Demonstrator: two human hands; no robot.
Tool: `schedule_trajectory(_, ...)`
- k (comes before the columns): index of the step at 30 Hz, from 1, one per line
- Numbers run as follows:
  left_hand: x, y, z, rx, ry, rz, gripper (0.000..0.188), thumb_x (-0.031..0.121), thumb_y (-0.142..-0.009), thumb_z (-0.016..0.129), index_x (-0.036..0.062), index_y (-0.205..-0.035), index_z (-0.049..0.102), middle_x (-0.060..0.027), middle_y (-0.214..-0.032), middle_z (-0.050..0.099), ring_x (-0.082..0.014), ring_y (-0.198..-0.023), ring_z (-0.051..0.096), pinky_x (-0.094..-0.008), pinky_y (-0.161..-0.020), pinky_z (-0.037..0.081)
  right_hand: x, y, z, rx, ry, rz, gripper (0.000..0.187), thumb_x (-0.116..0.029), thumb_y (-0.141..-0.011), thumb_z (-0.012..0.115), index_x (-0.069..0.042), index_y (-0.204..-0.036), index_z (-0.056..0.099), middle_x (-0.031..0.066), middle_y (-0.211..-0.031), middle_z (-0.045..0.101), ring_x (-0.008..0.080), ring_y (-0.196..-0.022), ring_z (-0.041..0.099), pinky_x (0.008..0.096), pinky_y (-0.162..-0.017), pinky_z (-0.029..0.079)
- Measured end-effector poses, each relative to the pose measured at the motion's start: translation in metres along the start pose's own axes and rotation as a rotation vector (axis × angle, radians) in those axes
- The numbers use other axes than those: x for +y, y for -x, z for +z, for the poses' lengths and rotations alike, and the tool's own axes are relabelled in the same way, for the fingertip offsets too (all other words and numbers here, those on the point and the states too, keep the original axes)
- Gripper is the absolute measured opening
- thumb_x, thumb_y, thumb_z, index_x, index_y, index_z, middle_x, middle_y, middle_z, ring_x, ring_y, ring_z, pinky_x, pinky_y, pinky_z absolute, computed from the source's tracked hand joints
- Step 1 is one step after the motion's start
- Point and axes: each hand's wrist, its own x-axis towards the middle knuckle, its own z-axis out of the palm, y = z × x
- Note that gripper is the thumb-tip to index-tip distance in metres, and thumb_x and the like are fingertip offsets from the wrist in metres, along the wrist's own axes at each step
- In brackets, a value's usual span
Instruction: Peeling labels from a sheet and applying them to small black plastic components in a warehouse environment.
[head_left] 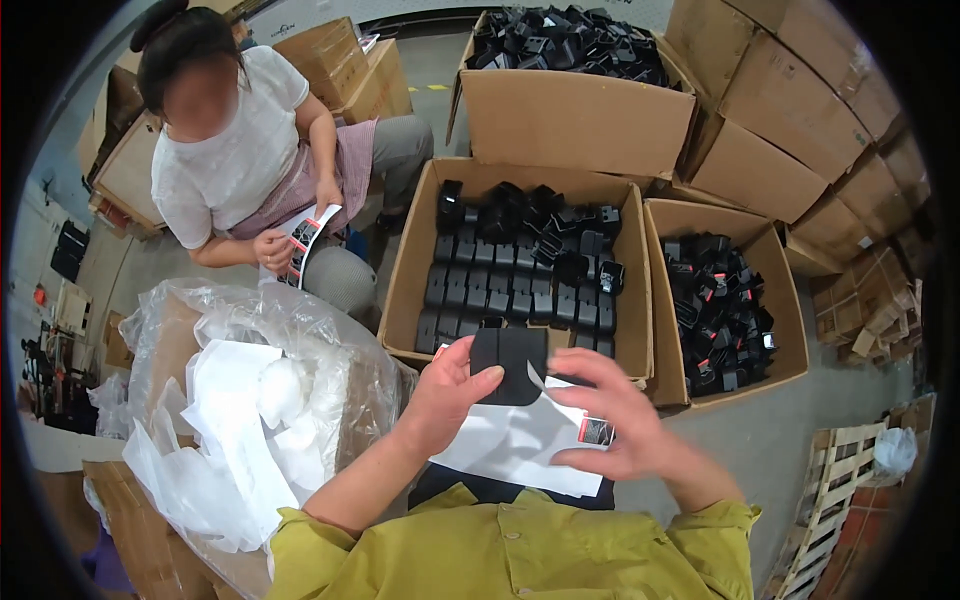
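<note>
My left hand (450, 395) grips a black plastic case (508, 362) by its left side, thumb across its face. The case has rounded lower corners and a seam across it. A thin pale sliver (537, 378) shows at its right edge; I cannot tell whether it is film or a sticker. Beside that edge, my right hand (615, 415) has its fingers apart and somewhat blurred, with nothing plainly held. Under both hands, a white label sheet (500, 445) lies over my lap. Near my right fingers, it carries a red-and-black label (596, 431).
Ahead stands a cardboard box (642, 300) with rows of black cases. Right of it, another box (790, 300) holds loose black pieces; a third (580, 120) is heaped behind. A plastic-lined box (165, 350) with white paper stands left. Far left, a seated person (235, 150) holds a label sheet.
</note>
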Motion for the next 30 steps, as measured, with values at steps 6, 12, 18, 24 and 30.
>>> schedule_trajectory(6, -0.014, 0.008, 0.011, -0.067, -0.053, 0.133, 0.036, 0.006, -0.086, 0.049, -0.0038, -0.118, 0.037, -0.0089, -0.111, 0.051, -0.0131, -0.1, 0.049, -0.0263, -0.088, 0.039, -0.007, 0.023, 0.033, 0.301, -0.837, 0.39, 0.01, 0.001, -0.075, 0.062, 0.0, -0.08, 0.054, 0.0073, -0.096, 0.051, 0.0098, -0.085, 0.051, 0.0235, -0.07, 0.043)
schedule_trajectory(12, -0.025, 0.014, 0.01, -0.157, -0.078, 0.201, 0.034, 0.005, -0.087, 0.046, -0.0049, -0.118, 0.036, -0.009, -0.111, 0.051, -0.0121, -0.099, 0.049, -0.0254, -0.087, 0.039, 0.001, 0.026, 0.055, 0.411, -0.675, 0.642, 0.01, -0.007, -0.08, 0.06, 0.002, -0.084, 0.058, 0.0045, -0.07, 0.058, 0.0073, -0.062, 0.056, 0.0199, -0.056, 0.047)
schedule_trajectory(18, -0.026, 0.015, 0.009, -0.087, -0.131, 0.14, 0.034, 0.007, -0.088, 0.046, -0.0047, -0.118, 0.037, -0.008, -0.108, 0.052, -0.0108, -0.098, 0.049, -0.0237, -0.086, 0.039, 0.003, 0.027, 0.059, 0.55, -0.571, 0.666, 0.009, -0.004, -0.081, 0.058, 0.004, -0.083, 0.06, 0.0069, -0.065, 0.059, 0.0107, -0.056, 0.058, 0.0214, -0.05, 0.048)
schedule_trajectory(24, -0.028, 0.015, 0.01, -0.071, -0.103, 0.116, 0.032, 0.008, -0.089, 0.044, -0.0043, -0.117, 0.038, -0.0075, -0.108, 0.053, -0.0104, -0.098, 0.049, -0.0236, -0.086, 0.039, 0.001, 0.024, 0.055, 0.585, -0.525, 0.684, 0.011, -0.008, -0.081, 0.059, 0.003, -0.082, 0.06, 0.0059, -0.063, 0.058, 0.0094, -0.053, 0.056, 0.0201, -0.047, 0.046)
schedule_trajectory(30, -0.029, 0.014, 0.011, -0.079, -0.099, 0.168, 0.028, 0.007, -0.088, 0.045, -0.0003, -0.115, 0.042, -0.0053, -0.107, 0.054, -0.0097, -0.096, 0.051, -0.0236, -0.085, 0.04, -0.001, 0.021, 0.055, 0.57, -0.495, 0.703, 0.012, -0.009, -0.08, 0.059, 0.003, -0.08, 0.059, 0.004, -0.061, 0.058, 0.0078, -0.052, 0.055, 0.0192, -0.047, 0.045)
